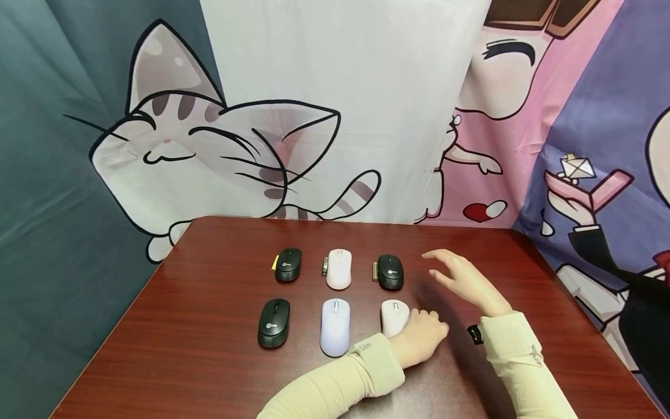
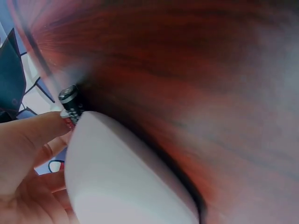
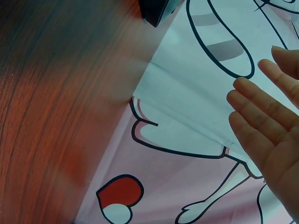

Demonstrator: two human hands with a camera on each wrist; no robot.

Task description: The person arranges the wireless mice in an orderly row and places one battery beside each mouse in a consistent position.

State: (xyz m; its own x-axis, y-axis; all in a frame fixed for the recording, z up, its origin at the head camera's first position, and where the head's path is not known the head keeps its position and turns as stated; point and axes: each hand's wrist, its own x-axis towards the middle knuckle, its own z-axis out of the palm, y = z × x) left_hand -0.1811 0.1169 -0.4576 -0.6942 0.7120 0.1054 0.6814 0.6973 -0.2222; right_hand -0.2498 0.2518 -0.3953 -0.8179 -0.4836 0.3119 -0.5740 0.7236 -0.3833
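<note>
My left hand (image 1: 423, 338) is low at the right side of the front-row white mouse (image 1: 394, 317). In the left wrist view its thumb and fingers pinch a small dark cylindrical battery (image 2: 70, 99) with a silver end, close against the white mouse (image 2: 117, 172). The head view hides this battery behind the hand. My right hand (image 1: 466, 282) hovers over the table's right side, right of a black mouse (image 1: 391, 272), its fingers extended and nothing in them. The right wrist view shows the palm and spread fingers (image 3: 261, 109).
Left of the white mouse stand a lavender mouse (image 1: 335, 327) and a black mouse (image 1: 274, 323). Behind them are a white mouse (image 1: 339, 269) and another black mouse (image 1: 288, 264). Batteries (image 1: 375, 272) lie beside the back-row mice. A cartoon cloth hangs behind the brown table (image 1: 209, 372).
</note>
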